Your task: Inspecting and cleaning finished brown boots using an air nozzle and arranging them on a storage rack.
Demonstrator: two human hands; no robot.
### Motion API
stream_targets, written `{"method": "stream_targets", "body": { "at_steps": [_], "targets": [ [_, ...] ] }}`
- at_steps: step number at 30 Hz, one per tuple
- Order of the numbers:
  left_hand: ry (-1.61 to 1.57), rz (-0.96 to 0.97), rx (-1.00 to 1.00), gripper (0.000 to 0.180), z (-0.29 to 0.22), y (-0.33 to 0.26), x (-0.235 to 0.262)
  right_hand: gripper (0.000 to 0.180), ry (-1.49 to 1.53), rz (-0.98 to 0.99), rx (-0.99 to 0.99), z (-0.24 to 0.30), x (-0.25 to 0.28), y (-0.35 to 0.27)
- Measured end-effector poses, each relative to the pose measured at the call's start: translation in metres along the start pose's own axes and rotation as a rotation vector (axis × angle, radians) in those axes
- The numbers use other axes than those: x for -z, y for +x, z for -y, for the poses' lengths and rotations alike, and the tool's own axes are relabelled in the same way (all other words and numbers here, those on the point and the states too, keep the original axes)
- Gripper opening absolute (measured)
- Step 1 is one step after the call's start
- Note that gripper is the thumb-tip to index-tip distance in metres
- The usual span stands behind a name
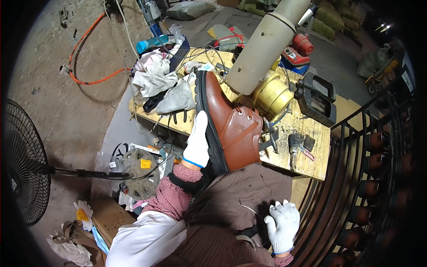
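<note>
A brown leather ankle boot (pixel 238 135) with a thick black sole is held up above my lap, its toe pointing away. My left hand (pixel 197 142), in a white knit glove, presses along the sole and grips the boot; some of its fingers are hidden. Metal eyelets show on the boot's upper, and a metal fitting (pixel 268 135) stands right beside it. My right hand (pixel 283 226), also gloved in white, lies on the dark brown apron (pixel 240 196) over my lap. Its fingers are slightly bent and apart, with nothing visible in them. A thin cord and a dark strap lie beside it.
A wooden bench (pixel 318 164) carries grey cloths (pixel 153 80), a yellow cylinder (pixel 273 94), black metal frames (pixel 318 100) and pink-handled scissors (pixel 307 153). A thick grey tube (pixel 267 46) slants over it. A fan (pixel 24 164) stands left; a rack of boots (pixel 369 189) stands right.
</note>
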State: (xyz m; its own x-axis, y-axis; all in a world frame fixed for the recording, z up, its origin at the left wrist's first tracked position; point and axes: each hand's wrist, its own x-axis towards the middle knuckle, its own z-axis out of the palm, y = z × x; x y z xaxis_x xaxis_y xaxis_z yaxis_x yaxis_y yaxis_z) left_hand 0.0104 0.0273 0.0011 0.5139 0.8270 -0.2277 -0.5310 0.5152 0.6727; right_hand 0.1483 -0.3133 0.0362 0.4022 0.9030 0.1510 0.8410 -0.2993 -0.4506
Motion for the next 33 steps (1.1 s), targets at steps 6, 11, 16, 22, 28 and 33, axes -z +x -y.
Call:
{"method": "stream_targets", "body": {
  "at_steps": [6,11,16,22,28,33],
  "targets": [
    [0.19,-0.058,-0.198,0.065,-0.015,0.017,-0.027,0.029,-0.037,-0.006,-0.039,-0.014,-0.011,-0.014],
    [0.29,-0.192,-0.434,0.062,-0.052,0.026,-0.045,0.03,-0.037,-0.029,-0.038,-0.023,-0.013,-0.007],
    [0.415,-0.218,-0.501,0.072,-0.053,0.039,-0.092,0.03,-0.022,-0.044,0.01,-0.021,-0.012,0.02],
    [0.387,-0.213,-0.464,0.079,-0.062,0.048,-0.1,0.035,0.029,-0.1,0.206,0.001,0.002,0.063],
    [0.443,-0.222,-0.42,0.074,-0.052,0.008,-0.07,0.04,0.059,-0.273,0.503,0.042,0.004,0.141],
    [0.39,-0.158,-0.449,0.079,-0.033,-0.031,-0.053,0.026,0.039,-0.244,0.769,0.097,-0.007,0.207]
  ]
}}
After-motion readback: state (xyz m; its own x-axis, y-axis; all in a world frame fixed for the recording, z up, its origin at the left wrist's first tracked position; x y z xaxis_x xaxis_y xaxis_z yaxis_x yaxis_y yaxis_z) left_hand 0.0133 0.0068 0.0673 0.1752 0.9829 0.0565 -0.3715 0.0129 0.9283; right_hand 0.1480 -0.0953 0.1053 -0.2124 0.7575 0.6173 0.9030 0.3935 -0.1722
